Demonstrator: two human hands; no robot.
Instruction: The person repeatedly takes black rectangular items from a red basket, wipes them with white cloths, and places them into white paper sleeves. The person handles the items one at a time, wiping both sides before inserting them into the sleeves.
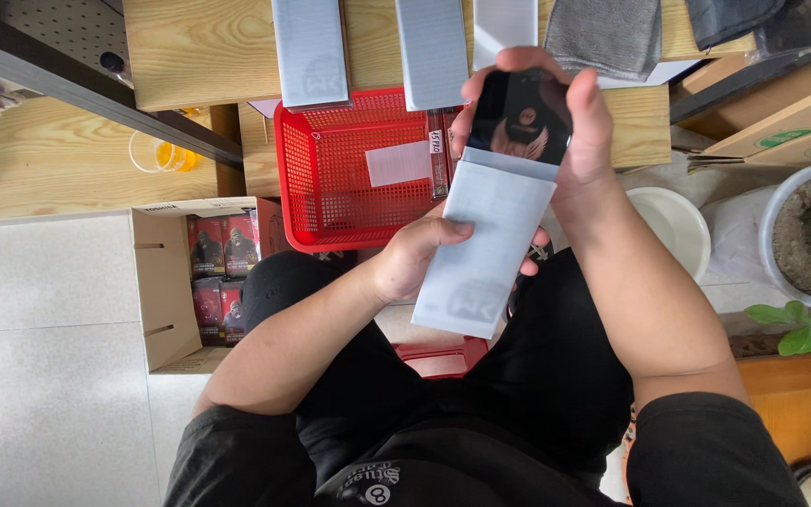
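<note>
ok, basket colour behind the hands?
Red mesh basket, with a white label inside; head view.

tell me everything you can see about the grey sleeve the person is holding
The grey sleeve is a flat, pale grey pouch, matte and paper-like, with a faint logo near its lower end. It tilts over the person's lap. The left hand grips its left edge; the right hand holds a glossy black box partly inside its open top.

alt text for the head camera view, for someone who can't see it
Seen from above, a seated person's right hand holds a glossy black box half inside a pale grey sleeve, which the left hand grips. Behind stand a red plastic basket and a wooden bench; a cardboard carton of red boxes sits on the tiled floor.
</note>
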